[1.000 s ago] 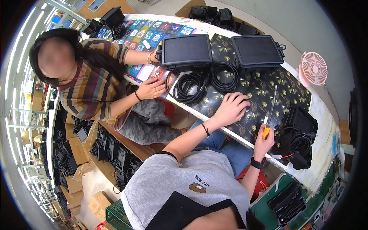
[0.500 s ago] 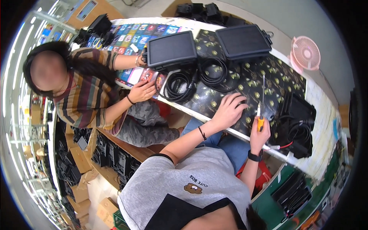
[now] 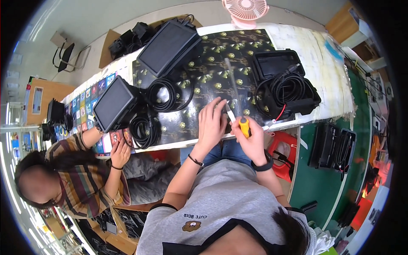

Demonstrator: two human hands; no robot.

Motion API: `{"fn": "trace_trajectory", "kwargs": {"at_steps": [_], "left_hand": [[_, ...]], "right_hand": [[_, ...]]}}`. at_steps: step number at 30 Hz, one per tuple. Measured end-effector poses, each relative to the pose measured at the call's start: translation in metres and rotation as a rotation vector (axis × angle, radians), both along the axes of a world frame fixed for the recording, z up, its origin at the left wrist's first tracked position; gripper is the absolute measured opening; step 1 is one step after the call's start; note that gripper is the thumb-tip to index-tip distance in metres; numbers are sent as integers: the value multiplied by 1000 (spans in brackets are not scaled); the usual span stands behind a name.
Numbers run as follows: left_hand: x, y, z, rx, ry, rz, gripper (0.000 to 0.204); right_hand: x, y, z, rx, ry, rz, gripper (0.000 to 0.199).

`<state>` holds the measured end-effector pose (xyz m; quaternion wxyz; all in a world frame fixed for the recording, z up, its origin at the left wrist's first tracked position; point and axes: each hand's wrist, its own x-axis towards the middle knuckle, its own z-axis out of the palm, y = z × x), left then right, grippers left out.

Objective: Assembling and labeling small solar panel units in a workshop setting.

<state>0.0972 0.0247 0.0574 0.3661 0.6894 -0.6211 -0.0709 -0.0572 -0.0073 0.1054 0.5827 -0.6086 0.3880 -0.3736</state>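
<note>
At centre frame, your right hand is closed round a slim white tool and the yellow-handled screwdriver, which points up-frame, seemingly to clear your left hand, loosely open beside it and apparently empty

The view has swung right, bringing the pink fan to top centre. The left hand, earlier well apart from the right hand, is now just beside it, and the screwdriver's shaft now looks blurred.
</note>
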Motion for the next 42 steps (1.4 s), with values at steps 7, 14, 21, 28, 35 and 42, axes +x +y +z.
{"fn": "trace_trajectory", "kwargs": {"at_steps": [7,14,21,28,35,42], "left_hand": [[-56,-64,71,-249,105,-440,73],[-88,-84,57,-207,-125,-411,64],[-42,-28,65,-129,-108,-358,65],[26,18,76,76,-48,-178,45],[66,38,82,151,221,-202,63],[74,37,64,90,644,68,59]], "right_hand": [[-57,-4,54,-22,-262,-218,11],[-104,-36,61,-191,-370,-654,15],[-151,-86,16,-163,-258,-843,13],[-159,-142,-39,-131,277,-683,16],[-151,-164,-44,-325,767,-620,22],[-151,-157,-52,-359,633,-696,24]]}}
